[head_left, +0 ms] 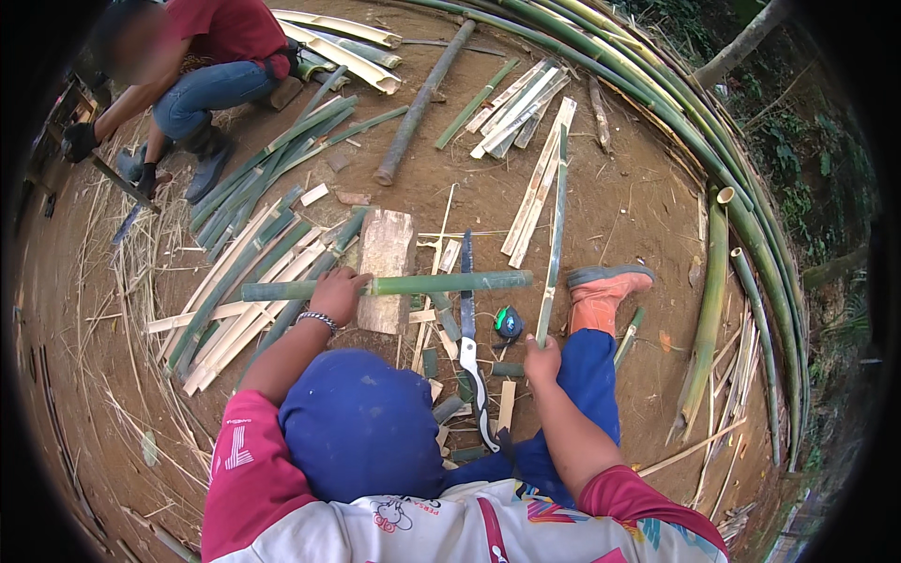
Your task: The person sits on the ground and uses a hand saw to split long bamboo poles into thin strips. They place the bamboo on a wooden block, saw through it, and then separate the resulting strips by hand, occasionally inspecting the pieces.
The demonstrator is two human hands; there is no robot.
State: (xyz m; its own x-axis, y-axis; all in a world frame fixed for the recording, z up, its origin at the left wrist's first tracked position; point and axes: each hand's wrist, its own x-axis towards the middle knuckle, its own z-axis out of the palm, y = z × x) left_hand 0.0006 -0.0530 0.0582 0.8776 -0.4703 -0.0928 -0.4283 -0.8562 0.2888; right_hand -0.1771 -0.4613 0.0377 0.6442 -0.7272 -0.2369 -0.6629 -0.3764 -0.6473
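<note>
A green bamboo pole [450,282] lies crosswise on a wooden block [386,235]. My left hand [338,295] grips it near the block, fingers curled over it. In my right hand [542,360] is the lower end of a long split bamboo strip [556,235], which points away from me. Between my hands a pruning saw [468,347] with a white and black handle lies on the ground, its blade passing by the pole. Close to the saw sits a black and green tape measure [508,323].
Split bamboo strips [235,319] are piled at left, others [522,108] farther off. Long bamboo poles [741,206] line the right side. My orange boot [601,296] stands beside the right hand. At far left a gloved person [221,75] crouches, holding a blade.
</note>
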